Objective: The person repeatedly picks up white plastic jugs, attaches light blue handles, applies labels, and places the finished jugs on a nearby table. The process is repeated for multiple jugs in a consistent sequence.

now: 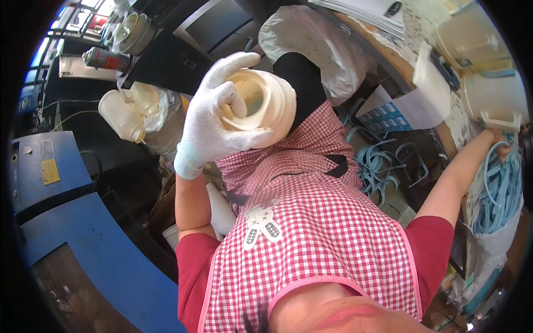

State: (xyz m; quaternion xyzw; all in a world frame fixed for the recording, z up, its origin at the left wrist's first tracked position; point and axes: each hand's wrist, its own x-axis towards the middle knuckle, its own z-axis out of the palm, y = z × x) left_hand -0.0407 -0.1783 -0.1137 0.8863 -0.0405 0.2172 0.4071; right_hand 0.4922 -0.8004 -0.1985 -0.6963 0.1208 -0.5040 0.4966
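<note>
The left hand [214, 119], in a white glove, grips a cream jar [265, 105] up high. The jar's open mouth faces the camera, so its long way points there. The right hand [502, 145] reaches among blue straps [499, 191]; its grip cannot be told. A yellow label [50, 171] sits on a blue machine [72, 222].

A speckled worktop with a brown wooden edge [388, 53] runs along the right, carrying two cream plastic jugs with handles [472, 36], [494, 97], a white folded sheet [427, 94] and a stack of white papers [361, 11]. Below it, a heap of pale blue plastic handle loops [377, 164] lies on a lower surface. At left, a blue metal machine top [50, 166] bears a yellow label [50, 172].
</note>
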